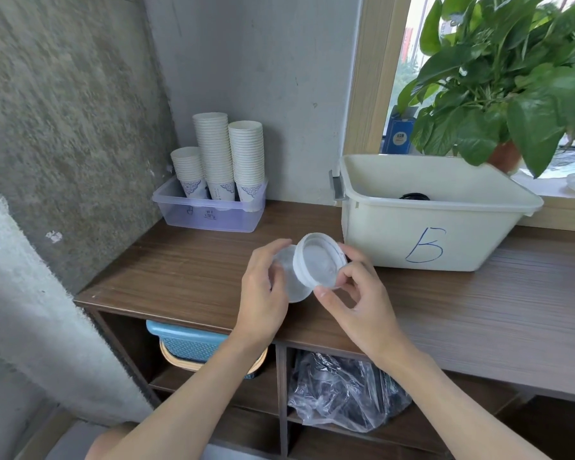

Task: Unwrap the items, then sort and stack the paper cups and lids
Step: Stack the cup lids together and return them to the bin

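I hold a short stack of translucent white plastic lids [316, 263] tilted on edge above the wooden counter [186, 270]. My left hand [263, 290] grips the stack's back and left side. My right hand [359, 293] pinches the front lid's rim with thumb and fingers. Three stacks of white paper cups [228, 157] with blue prints stand upside down in a clear plastic tray [210, 214] at the back left of the counter.
A cream bin marked "B" [429, 214] stands at the right with a dark object inside. A potted plant [508, 81] sits on the window sill behind it. Under the counter, shelves hold a blue basket [186, 343] and crumpled plastic wrap [342, 390]. A concrete wall runs along the left.
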`<act>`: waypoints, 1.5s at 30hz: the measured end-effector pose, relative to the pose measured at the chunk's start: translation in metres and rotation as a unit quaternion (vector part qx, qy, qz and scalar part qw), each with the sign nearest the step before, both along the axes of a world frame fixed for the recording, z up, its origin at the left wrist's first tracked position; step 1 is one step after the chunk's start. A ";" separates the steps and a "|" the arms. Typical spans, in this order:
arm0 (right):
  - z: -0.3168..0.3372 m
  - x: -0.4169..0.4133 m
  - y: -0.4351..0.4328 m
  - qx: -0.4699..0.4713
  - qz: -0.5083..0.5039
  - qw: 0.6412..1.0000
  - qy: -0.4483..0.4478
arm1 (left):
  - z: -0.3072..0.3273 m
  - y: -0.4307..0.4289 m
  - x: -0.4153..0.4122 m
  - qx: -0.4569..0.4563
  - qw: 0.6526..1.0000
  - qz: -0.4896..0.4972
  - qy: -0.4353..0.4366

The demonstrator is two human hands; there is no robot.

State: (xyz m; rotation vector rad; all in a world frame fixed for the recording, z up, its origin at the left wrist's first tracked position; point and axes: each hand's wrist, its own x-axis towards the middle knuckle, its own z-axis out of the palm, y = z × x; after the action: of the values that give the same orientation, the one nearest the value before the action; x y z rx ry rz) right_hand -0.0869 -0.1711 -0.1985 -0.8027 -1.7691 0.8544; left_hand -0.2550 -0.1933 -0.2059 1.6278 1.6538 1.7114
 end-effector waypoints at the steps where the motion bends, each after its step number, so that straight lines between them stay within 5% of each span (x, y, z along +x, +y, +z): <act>1: 0.000 0.000 0.000 0.016 0.007 1.000 -0.008 | 0.000 0.000 0.001 0.004 1.000 0.001 0.001; 11: -0.002 -0.004 -0.001 0.051 0.039 0.993 -0.101 | 0.007 -0.008 0.004 -0.015 0.999 -0.048 -0.020; 20: 0.005 -0.007 0.002 -0.152 0.050 0.985 -0.061 | 0.004 -0.012 0.007 -0.003 0.996 -0.082 0.030; 27: 0.004 -0.005 0.006 -0.134 0.073 0.988 0.001 | 0.002 -0.009 0.009 -0.071 0.987 -0.132 0.064; 45: 0.002 -0.005 0.006 -0.096 0.053 0.994 -0.023 | 0.001 -0.007 0.007 -0.071 0.987 -0.138 0.039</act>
State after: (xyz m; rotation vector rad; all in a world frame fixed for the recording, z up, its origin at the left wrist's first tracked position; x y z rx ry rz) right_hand -0.0915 -0.1649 -0.1968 -0.8627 -1.8018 1.0974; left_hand -0.2478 -0.2000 -0.2052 1.7775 1.4641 1.3826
